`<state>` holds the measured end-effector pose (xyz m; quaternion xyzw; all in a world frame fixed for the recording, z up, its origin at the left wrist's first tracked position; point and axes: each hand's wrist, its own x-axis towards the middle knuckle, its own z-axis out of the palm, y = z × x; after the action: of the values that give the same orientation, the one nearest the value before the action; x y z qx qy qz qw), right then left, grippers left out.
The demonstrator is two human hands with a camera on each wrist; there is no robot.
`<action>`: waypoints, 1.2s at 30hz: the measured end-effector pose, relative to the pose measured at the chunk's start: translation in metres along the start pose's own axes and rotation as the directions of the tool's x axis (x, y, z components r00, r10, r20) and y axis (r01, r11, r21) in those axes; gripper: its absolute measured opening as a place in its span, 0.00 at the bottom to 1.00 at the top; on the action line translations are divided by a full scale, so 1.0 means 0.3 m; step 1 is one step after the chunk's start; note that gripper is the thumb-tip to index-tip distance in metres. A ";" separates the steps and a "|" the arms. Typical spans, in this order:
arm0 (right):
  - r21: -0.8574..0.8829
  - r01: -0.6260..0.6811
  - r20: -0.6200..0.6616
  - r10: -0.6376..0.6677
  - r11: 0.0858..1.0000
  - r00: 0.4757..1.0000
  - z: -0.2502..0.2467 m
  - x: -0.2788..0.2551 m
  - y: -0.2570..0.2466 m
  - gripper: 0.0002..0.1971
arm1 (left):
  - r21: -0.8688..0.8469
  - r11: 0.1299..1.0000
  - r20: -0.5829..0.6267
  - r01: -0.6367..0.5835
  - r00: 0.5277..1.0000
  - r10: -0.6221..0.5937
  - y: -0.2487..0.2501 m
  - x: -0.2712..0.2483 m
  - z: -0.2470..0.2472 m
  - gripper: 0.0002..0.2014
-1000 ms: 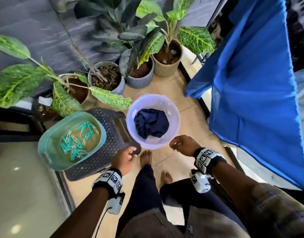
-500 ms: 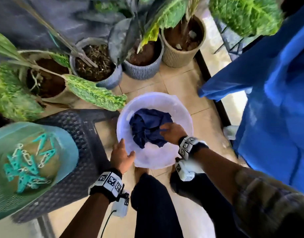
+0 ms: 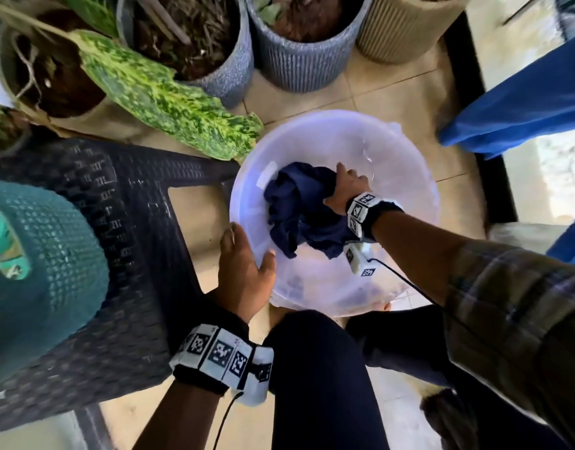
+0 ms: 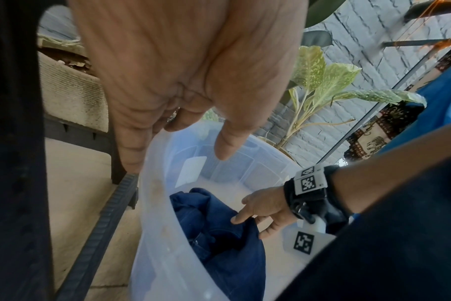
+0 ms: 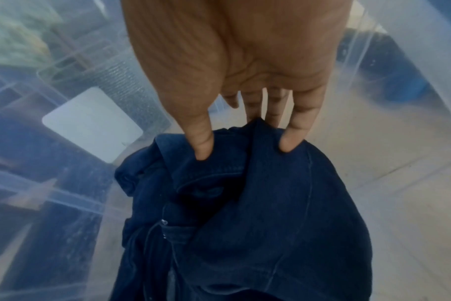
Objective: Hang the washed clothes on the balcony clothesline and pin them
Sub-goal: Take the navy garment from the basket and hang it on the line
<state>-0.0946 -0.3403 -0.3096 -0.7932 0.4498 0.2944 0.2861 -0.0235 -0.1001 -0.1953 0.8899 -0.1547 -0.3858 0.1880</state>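
tiled balcony floor (image 3: 393, 92), potted plants (image 3: 299, 43) along the top of the frame. mid-frame, in the clear tub (image 3: 409, 177): navy garment (image 3: 299, 206), bunched, pinched between right hand (image 3: 346, 190) thumb and fingers. left hand (image 3: 243, 271) steadying the near rim, fingers straight. step judged: picking up the next wash; next, lifting clear of the wall. open room rightward toward the hung blue cloth (image 3: 523, 102); dark stool (image 3: 123, 254) crowding left
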 end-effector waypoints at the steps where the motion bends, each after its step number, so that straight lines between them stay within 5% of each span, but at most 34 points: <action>1: -0.043 0.015 -0.013 -0.016 0.999 1.000 0.000 -0.005 -0.002 0.31 | 0.000 1.000 0.003 0.004 1.000 -0.004 0.006 0.001 -0.003 0.39; 4: -0.080 0.042 0.012 -0.041 0.996 0.999 -0.010 -0.039 -0.006 0.18 | -0.010 1.000 0.028 0.028 0.999 -0.028 0.027 0.001 -0.014 0.39; 10: 0.135 0.067 -0.083 -0.056 0.989 0.995 -0.099 -0.233 -0.015 0.14 | -0.017 0.998 0.132 0.063 0.989 -0.060 0.115 -0.045 -0.083 0.38; 13: 0.232 0.238 -0.277 -0.171 0.943 0.946 -0.172 -0.418 -0.024 0.18 | -0.044 0.998 0.128 -0.034 0.991 0.040 0.174 -0.106 -0.128 0.37; 16: 0.247 0.439 -0.476 -0.287 0.864 0.832 -0.237 -0.617 -0.017 0.19 | -0.039 0.989 0.150 -0.142 0.978 0.146 0.255 -0.199 -0.188 0.37; 18: 0.412 0.415 -0.406 -0.244 0.811 0.880 -0.299 -0.753 -0.007 0.18 | -0.034 0.974 0.170 -0.225 0.959 0.227 0.306 -0.268 -0.229 0.38; 21: 0.524 0.329 -0.278 -0.208 0.786 0.938 -0.415 -0.963 0.010 0.15 | -0.018 0.937 0.228 -0.349 0.911 0.344 0.386 -0.368 -0.304 0.42; 26: 0.459 0.563 -0.355 -0.439 0.687 0.825 -0.644 -1.251 -0.027 0.10 | 0.017 0.839 0.381 -0.544 0.779 0.498 0.530 -0.483 -0.420 0.46; 30: 0.370 0.640 -0.396 -0.509 0.673 0.764 -0.738 -1.378 -0.027 0.08 | 0.036 0.733 0.423 -0.679 0.675 0.604 0.665 -0.548 -0.511 0.25; 33: 0.428 0.588 -0.425 -0.421 0.686 0.801 -0.746 -1.438 0.005 0.09 | 0.215 0.623 0.438 -0.752 0.645 0.627 0.736 -0.595 -0.573 0.20; 36: 0.625 0.496 -0.389 -0.310 0.604 0.868 -0.743 -1.512 0.032 0.19 | 0.199 0.545 0.391 -0.814 0.576 0.718 0.760 -0.642 -0.643 0.26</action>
<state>-0.2478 -0.2574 0.1651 -0.7319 0.3664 -0.0720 0.5700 -0.0356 -0.1787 0.1509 0.6880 -0.6218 -0.3425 0.1510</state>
